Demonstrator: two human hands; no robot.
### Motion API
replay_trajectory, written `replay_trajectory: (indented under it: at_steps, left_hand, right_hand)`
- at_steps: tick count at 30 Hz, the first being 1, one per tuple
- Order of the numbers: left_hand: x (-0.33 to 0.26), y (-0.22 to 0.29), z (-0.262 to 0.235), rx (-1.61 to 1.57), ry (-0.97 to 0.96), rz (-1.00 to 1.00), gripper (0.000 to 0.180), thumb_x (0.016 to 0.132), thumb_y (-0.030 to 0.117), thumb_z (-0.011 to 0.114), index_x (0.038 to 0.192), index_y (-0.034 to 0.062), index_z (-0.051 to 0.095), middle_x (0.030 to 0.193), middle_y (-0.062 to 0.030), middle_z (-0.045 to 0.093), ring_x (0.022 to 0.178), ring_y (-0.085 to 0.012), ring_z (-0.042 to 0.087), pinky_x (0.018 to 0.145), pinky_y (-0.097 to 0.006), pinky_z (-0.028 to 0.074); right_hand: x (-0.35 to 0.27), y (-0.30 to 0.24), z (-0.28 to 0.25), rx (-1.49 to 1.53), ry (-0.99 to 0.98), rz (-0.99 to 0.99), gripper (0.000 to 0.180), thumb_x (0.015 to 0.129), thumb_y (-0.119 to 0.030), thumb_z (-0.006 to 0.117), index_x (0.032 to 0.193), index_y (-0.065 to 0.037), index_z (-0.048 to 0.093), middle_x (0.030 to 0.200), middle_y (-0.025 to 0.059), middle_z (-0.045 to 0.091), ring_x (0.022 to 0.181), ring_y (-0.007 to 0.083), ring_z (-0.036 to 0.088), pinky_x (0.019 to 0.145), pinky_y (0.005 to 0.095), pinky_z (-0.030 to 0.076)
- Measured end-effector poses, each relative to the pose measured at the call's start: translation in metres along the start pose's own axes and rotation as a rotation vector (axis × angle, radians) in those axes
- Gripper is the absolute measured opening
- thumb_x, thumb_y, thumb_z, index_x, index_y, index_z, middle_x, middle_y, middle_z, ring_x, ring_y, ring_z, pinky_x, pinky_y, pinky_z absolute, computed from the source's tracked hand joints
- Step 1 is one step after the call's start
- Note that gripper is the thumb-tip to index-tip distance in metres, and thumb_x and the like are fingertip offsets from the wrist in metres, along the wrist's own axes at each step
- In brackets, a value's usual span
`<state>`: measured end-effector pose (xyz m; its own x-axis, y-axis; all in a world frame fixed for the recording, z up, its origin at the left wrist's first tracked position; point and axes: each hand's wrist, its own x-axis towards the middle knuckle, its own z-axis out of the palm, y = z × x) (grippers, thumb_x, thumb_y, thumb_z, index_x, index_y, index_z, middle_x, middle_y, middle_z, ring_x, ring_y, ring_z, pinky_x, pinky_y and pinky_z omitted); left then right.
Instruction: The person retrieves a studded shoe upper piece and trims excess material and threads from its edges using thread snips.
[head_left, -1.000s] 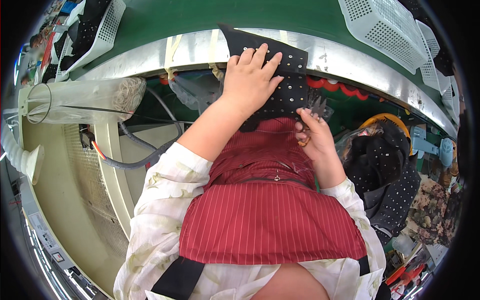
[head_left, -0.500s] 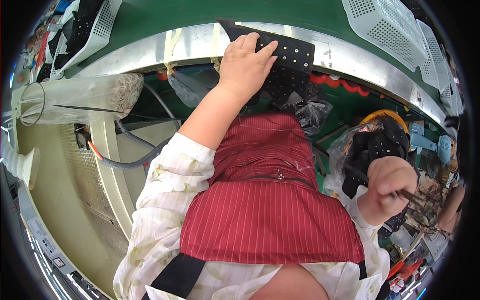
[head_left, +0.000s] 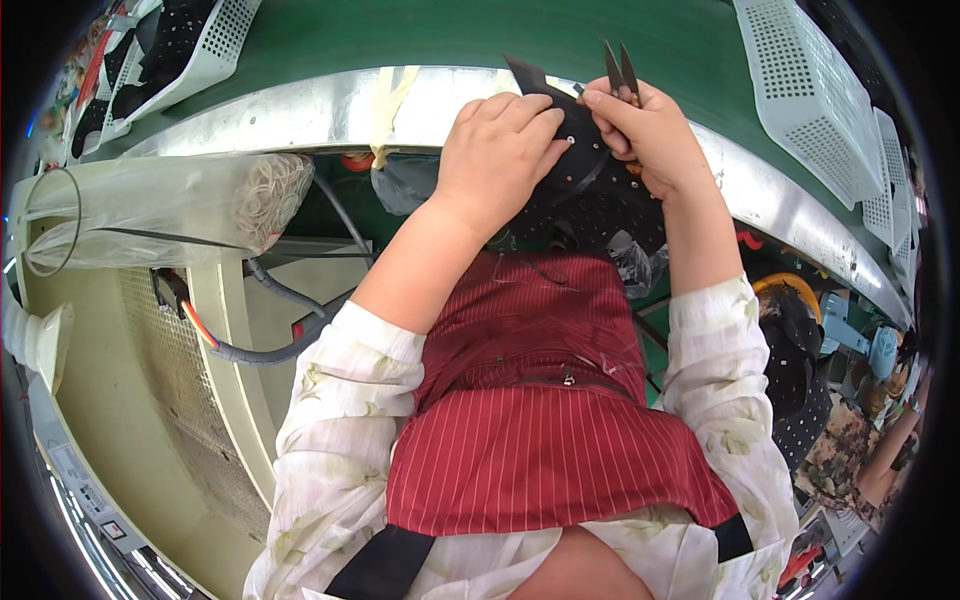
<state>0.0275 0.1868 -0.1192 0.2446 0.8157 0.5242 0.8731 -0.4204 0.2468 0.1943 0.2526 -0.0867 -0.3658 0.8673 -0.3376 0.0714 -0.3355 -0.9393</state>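
A black fabric piece [head_left: 575,152] dotted with small metal studs lies over the metal table edge and hangs down toward my lap. My left hand [head_left: 500,150] holds it from above, fingers bent together over its left part and thumb on the studded side. At its right side is my right hand [head_left: 645,130], closed round a pair of scissors [head_left: 622,72]. The dark blades point up and away, slightly apart. The right thumb and fingertips are at the fabric's upper right edge; whether they also pinch it I cannot tell.
White perforated baskets [head_left: 815,110] stand at right on the green worktop [head_left: 480,35], another basket [head_left: 215,60] with black pieces at left. A plastic bag of elastic bands [head_left: 270,195] hangs beside the cream machine [head_left: 110,400]. Black material [head_left: 795,360] and another person's arm [head_left: 890,455] are at right.
My right hand has come up from the lower right with the scissors to the fabric. My left hand has stayed on the piece, its fingers now more bent, and the fabric has bunched.
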Motion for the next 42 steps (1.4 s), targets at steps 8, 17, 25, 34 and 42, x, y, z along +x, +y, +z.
replay_trajectory:
  at_steps: [8,17,25,34,42]
  left_hand:
    - [-0.009,-0.001,0.006,0.057,0.052,-0.119,0.033,0.074,0.028,0.069,0.102,0.0116,0.061,0.108,-0.0015,0.061,0.100,-0.0179,0.056,0.096,-0.039,0.031]
    - [-0.015,-0.002,0.012,0.058,0.138,-0.140,0.034,0.074,0.027,0.068,0.103,0.0115,0.062,0.102,-0.0022,0.060,0.096,-0.0189,0.055,0.093,-0.037,0.032]
    - [-0.015,-0.007,0.015,0.020,0.154,-0.104,0.037,0.069,0.029,0.070,0.098,0.0076,0.062,0.102,-0.0037,0.056,0.097,-0.0187,0.052,0.088,-0.036,0.034]
    - [-0.007,0.000,0.004,0.063,0.039,-0.127,0.030,0.075,0.026,0.066,0.097,0.0074,0.058,0.114,-0.0076,0.057,0.101,-0.0220,0.054,0.090,-0.037,0.033]
    - [-0.001,0.005,-0.003,0.178,-0.049,-0.105,0.029,0.077,0.027,0.064,0.096,0.0072,0.056,0.114,-0.0102,0.058,0.102,-0.0224,0.054,0.096,-0.041,0.033]
  right_hand:
    - [0.008,-0.014,0.015,-0.225,0.010,0.077,0.016,0.084,-0.021,0.062,0.089,-0.006,0.059,0.063,-0.0041,0.051,0.050,0.0039,0.043,0.043,0.0178,0.029]
    - [0.034,-0.022,0.027,-0.559,-0.088,0.011,0.017,0.085,-0.022,0.058,0.086,-0.005,0.058,0.063,-0.0026,0.052,0.050,0.0045,0.047,0.043,0.0182,0.034]
    - [0.043,-0.027,0.035,-0.744,-0.132,0.058,0.018,0.085,-0.020,0.056,0.082,-0.002,0.057,0.060,0.0004,0.051,0.048,0.0085,0.047,0.045,0.0227,0.037]
    - [0.052,-0.028,0.042,-0.929,-0.108,0.061,0.022,0.082,-0.022,0.057,0.075,-0.002,0.055,0.058,0.0012,0.053,0.045,0.0094,0.048,0.041,0.0248,0.038]
    - [0.025,-0.032,0.009,-0.776,-0.123,0.050,0.025,0.082,-0.028,0.060,0.073,-0.004,0.058,0.056,-0.0004,0.052,0.045,0.0065,0.047,0.039,0.0205,0.033]
